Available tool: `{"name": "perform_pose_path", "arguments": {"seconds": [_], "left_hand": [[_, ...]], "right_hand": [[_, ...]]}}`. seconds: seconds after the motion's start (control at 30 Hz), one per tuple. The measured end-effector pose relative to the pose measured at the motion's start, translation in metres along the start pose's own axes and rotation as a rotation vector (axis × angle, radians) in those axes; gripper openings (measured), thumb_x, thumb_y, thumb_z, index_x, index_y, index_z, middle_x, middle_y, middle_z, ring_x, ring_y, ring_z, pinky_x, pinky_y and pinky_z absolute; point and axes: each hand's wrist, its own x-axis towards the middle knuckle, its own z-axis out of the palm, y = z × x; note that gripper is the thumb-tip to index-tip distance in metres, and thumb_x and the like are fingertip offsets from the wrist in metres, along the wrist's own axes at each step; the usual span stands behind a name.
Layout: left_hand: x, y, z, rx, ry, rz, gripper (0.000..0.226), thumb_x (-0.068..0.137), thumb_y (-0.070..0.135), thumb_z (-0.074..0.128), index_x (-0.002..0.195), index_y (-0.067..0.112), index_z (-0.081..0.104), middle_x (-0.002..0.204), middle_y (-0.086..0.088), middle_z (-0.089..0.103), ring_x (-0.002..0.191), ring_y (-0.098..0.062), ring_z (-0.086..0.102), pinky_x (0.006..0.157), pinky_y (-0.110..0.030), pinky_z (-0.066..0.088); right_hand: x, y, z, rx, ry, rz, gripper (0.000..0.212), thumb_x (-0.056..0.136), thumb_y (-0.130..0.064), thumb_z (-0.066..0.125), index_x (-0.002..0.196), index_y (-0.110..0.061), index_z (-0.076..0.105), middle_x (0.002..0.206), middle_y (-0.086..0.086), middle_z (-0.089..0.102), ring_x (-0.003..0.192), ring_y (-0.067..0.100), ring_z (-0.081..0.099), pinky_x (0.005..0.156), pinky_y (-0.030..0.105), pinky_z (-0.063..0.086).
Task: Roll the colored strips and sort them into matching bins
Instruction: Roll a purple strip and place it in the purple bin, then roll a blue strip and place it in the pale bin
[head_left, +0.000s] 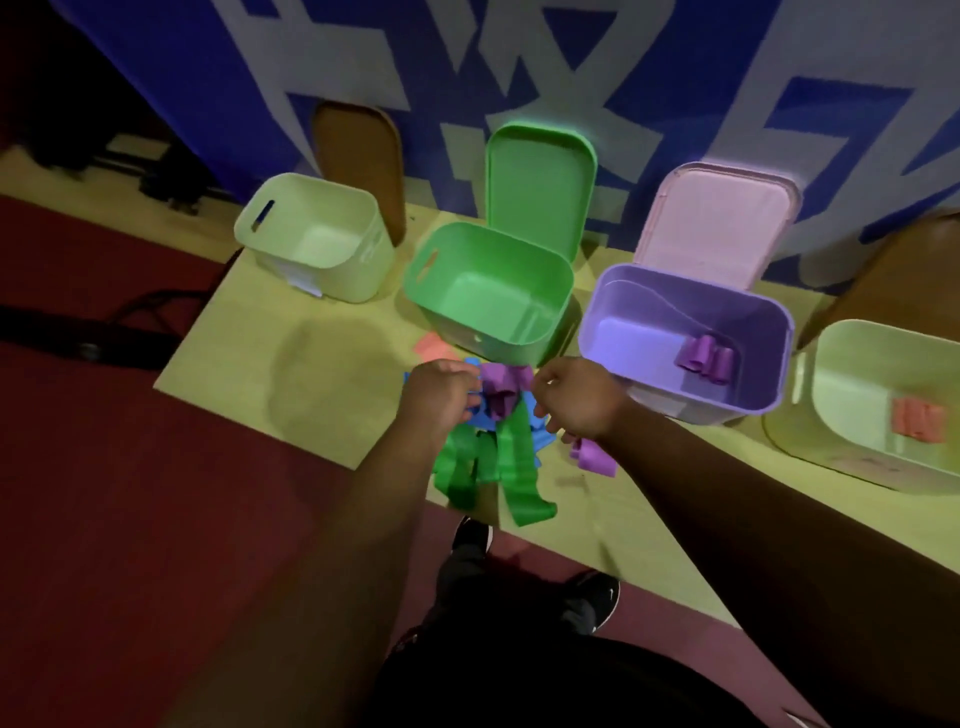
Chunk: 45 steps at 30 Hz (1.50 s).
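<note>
**Both hands on a purple strip above the loose pile**

Nearest the camera, black shoes (592, 597) stand on the red floor at the near edge of the table (234, 364). Green strips (506, 467) hang over that edge, with blue strips (524, 410) lying under and behind them. A loose purple roll (595, 458) rests on the table just right of the pile, below the right wrist.

Above the pile, the left hand (439, 395) and right hand (576, 397) are both closed, fingers curled. Between them they pinch a partly curled purple strip (501, 389), the left at its left end and the right at its right end. The exact finger contact is blurred. A coral strip (430, 345) lies flat just beyond the left hand.

Further back stands a row of four open bins. The pale green bin (317, 291) is at far left. The green bin (563, 291) is at centre. The purple bin (779, 364) is right of centre and holds purple rolls (706, 358) against its right wall. A second pale bin (841, 364) at far right holds coral rolls (919, 421).

A green lid (540, 187) and a pink lid (717, 223) stand upright behind the green and purple bins, against a blue and white banner (182, 104).
</note>
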Motion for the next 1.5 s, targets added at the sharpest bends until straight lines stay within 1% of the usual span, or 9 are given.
{"name": "perform_pose_path", "arguments": {"seconds": [0.1,0.23,0.4,0.77,0.9,1.07,1.2,1.3,1.5], "left_hand": [[0.01,-0.025,-0.021,0.068,0.027,-0.041,0.032,0.105,-0.004,0.056,0.084,0.018,0.065,0.07,0.0,0.07,0.055,-0.009,0.068,0.054,-0.019,0.055],[0.025,-0.053,-0.038,0.174,0.146,-0.059,0.024,0.095,0.002,0.063,0.106,0.019,0.075,0.106,-0.011,0.077,0.103,-0.033,0.077,0.097,-0.043,0.064],[0.031,-0.068,-0.031,0.181,0.07,0.037,0.039,0.092,-0.015,0.057,0.116,0.01,0.074,0.122,-0.019,0.075,0.105,-0.031,0.071,0.081,-0.027,0.048],[0.046,-0.066,-0.023,0.229,0.005,0.045,0.029,0.096,0.005,0.07,0.125,0.006,0.071,0.119,-0.01,0.076,0.113,-0.03,0.073,0.104,-0.04,0.058],[0.044,-0.052,-0.026,0.169,0.0,0.064,0.029,0.093,0.005,0.074,0.122,0.008,0.071,0.106,-0.002,0.075,0.104,-0.023,0.072,0.1,-0.035,0.056],[0.041,-0.029,-0.039,0.076,0.009,0.1,0.023,0.085,0.003,0.073,0.09,0.025,0.068,0.096,-0.004,0.076,0.108,-0.034,0.075,0.1,-0.044,0.058],[0.038,-0.004,-0.052,0.016,-0.019,0.118,0.043,0.076,0.011,0.078,0.117,0.016,0.066,0.118,-0.013,0.075,0.11,-0.033,0.074,0.097,-0.046,0.063],[0.033,0.023,-0.062,-0.061,-0.053,0.136,0.036,0.093,-0.003,0.07,0.125,0.012,0.064,0.118,-0.012,0.073,0.091,-0.032,0.072,0.061,-0.031,0.059],[0.021,0.077,-0.074,-0.274,-0.084,0.139,0.031,0.095,-0.005,0.067,0.116,0.017,0.07,0.092,-0.018,0.062,0.085,-0.027,0.05,0.067,-0.035,0.042]], "right_hand": [[0.012,-0.004,0.021,-0.087,-0.037,0.016,0.015,0.104,-0.014,0.053,0.1,-0.016,0.067,0.09,0.01,0.074,0.065,0.022,0.068,0.056,0.029,0.055],[0.026,-0.008,0.052,-0.096,-0.102,0.028,0.013,0.101,-0.012,0.058,0.102,-0.021,0.068,0.108,0.016,0.078,0.078,0.026,0.07,0.074,0.039,0.065],[0.04,-0.014,0.083,-0.13,-0.092,0.002,0.031,0.098,-0.008,0.057,0.124,-0.023,0.067,0.123,0.015,0.073,0.111,0.035,0.073,0.097,0.044,0.061],[0.054,-0.01,0.109,-0.238,0.003,-0.081,0.05,0.092,0.0,0.069,0.14,-0.011,0.068,0.137,0.016,0.07,0.123,0.037,0.067,0.104,0.04,0.052],[0.05,-0.019,0.106,-0.148,0.078,-0.128,0.047,0.089,0.008,0.066,0.13,-0.011,0.076,0.128,0.012,0.076,0.118,0.029,0.071,0.102,0.039,0.055],[0.052,-0.031,0.095,0.014,0.138,-0.208,0.043,0.086,0.02,0.058,0.114,-0.004,0.081,0.111,0.013,0.077,0.106,0.028,0.073,0.102,0.043,0.055],[0.049,-0.053,0.085,0.315,0.179,-0.161,0.035,0.091,0.02,0.052,0.106,0.002,0.079,0.095,0.007,0.075,0.074,-0.005,0.068,0.083,0.021,0.055],[0.048,-0.074,0.075,0.4,0.263,-0.132,0.031,0.093,0.007,0.054,0.097,-0.011,0.079,0.099,0.004,0.08,0.094,0.013,0.075,0.092,0.031,0.058],[0.036,-0.113,0.047,0.465,0.445,-0.195,0.018,0.096,-0.007,0.068,0.111,-0.015,0.066,0.096,0.0,0.07,0.08,0.014,0.065,0.07,0.021,0.051]]}}
